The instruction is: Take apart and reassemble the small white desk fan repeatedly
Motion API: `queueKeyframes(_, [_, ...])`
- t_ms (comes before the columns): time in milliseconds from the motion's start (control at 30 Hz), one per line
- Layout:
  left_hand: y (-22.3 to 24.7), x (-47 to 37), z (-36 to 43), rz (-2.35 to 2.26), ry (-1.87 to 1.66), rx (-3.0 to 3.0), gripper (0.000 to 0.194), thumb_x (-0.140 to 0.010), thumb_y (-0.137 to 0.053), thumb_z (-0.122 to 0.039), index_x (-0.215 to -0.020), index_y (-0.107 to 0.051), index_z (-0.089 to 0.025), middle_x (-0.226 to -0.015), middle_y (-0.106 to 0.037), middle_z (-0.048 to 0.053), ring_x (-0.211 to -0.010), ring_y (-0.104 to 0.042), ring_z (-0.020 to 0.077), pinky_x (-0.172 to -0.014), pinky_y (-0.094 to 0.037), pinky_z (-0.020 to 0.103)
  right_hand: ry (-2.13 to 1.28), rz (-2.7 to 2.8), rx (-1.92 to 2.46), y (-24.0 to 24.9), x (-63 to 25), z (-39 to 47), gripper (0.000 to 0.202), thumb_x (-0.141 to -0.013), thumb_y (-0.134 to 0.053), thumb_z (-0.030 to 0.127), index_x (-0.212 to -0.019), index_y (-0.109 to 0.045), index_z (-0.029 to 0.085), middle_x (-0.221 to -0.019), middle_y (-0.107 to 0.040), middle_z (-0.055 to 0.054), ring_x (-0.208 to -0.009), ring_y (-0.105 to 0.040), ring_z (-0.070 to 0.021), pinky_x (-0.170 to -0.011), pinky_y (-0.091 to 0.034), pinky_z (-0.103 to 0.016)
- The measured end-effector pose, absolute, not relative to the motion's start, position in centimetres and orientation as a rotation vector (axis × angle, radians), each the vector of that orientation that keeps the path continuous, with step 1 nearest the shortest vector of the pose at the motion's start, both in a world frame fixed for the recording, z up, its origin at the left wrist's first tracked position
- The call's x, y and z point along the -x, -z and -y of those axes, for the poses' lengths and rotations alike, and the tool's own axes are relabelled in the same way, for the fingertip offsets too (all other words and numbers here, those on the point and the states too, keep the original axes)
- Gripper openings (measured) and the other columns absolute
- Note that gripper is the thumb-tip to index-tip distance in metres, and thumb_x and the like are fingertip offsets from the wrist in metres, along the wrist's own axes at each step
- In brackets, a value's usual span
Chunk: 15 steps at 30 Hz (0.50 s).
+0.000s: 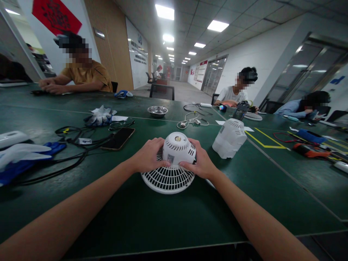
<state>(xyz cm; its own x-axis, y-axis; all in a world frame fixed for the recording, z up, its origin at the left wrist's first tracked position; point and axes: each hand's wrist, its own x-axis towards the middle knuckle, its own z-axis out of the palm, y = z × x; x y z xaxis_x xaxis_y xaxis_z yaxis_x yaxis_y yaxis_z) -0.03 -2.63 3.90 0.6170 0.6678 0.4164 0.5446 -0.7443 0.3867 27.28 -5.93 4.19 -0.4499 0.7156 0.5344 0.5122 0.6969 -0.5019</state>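
In front of me a white fan head (178, 148) rests grille-down on the green table, its rounded motor housing pointing up. Below the housing spreads the slatted round grille (168, 181). My left hand (150, 156) is wrapped round the left side of the housing, thumb across its front near a small label. From the right, my right hand (201, 159) grips the same housing, its thumb also at the front. The undersides of my fingers are hidden behind the housing. A white plastic fan base (230, 139) stands apart, to the right of my right hand.
Left lie a phone (119, 139), black cables (81, 148) and blue-white gloves (29, 156). Beyond the fan are a metal bowl (157, 111) and a white cable (193, 121). An orange-black meter (310, 150) lies right. Several people sit around the table.
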Motion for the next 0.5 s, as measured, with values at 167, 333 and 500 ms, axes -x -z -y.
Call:
queueKeyframes(167, [-4.6, 0.4, 3.3, -0.919, -0.900, -2.445, 0.072, -0.092, -0.061, -0.041, -0.155, -0.029, -0.026, -0.138, -0.060, 0.014, -0.122, -0.060, 0.0346, -0.104, -0.042, 0.061, -0.451, 2.178, 0.979, -4.7, -27.6, 6.6, 0.099, -0.082, -0.071, 0.054, -0.156, -0.013, 0.025, -0.102, -0.070, -0.008, -0.079, -0.069, -0.0264, -0.076, -0.058, -0.048])
queueKeyframes(333, [-3.9, 0.0, 3.9, -0.708, -0.941, -2.402, 0.112, -0.080, -0.074, -0.051, -0.162, -0.001, -0.026, -0.160, -0.036, 0.019, -0.140, -0.043, 0.0421, -0.113, -0.035, 0.063, -0.600, 2.231, 0.928, -4.9, -27.2, 7.2, 0.097, -0.081, -0.070, 0.038, -0.157, -0.011, 0.028, -0.086, -0.070, -0.001, -0.060, -0.064, -0.0192, -0.060, -0.056, -0.038])
queueKeyframes(500, [-2.3, -0.7, 3.9, -0.795, -0.959, -2.441, 0.134, -0.070, -0.083, -0.053, -0.159, 0.015, -0.028, -0.164, -0.020, 0.022, -0.143, -0.035, 0.0483, -0.114, -0.031, 0.067, -0.641, 2.236, 0.872, -5.0, -27.3, 7.1, 0.098, -0.077, -0.069, 0.028, -0.157, -0.012, 0.027, -0.086, -0.070, 0.000, -0.062, -0.064, -0.0182, -0.061, -0.056, -0.036])
